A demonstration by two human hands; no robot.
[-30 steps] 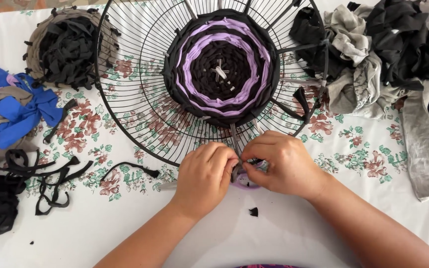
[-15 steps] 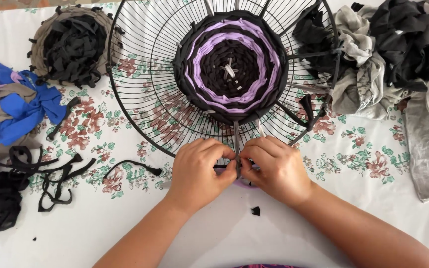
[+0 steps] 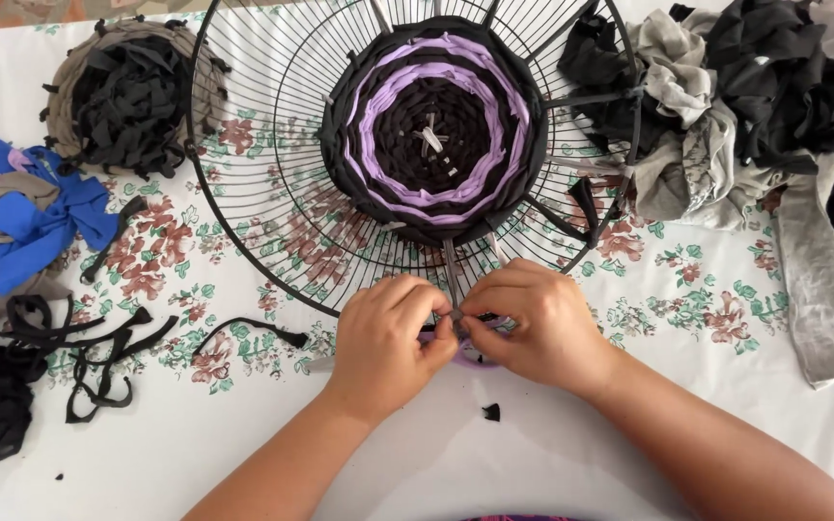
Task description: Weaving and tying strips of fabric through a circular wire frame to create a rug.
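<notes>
While both hands meet at lower centre of the frame, my left hand [image 3: 386, 333] and right hand [image 3: 533, 323] are curled nearly closed, fingertips pinching a purple fabric strip [image 3: 475, 353] at the lower rim of the black wire fan guard [image 3: 243, 193]. Woven into the guard's hub, upper centre, sits a round black-and-purple mat [image 3: 433, 125]. Loose black strips [image 3: 98, 347] lie at left, blue cloth [image 3: 36, 217] further left, a finished dark mat [image 3: 123, 92] upper left, and heaped grey and black fabric [image 3: 745, 106] upper right, all on a floral tablecloth [image 3: 707, 309].
</notes>
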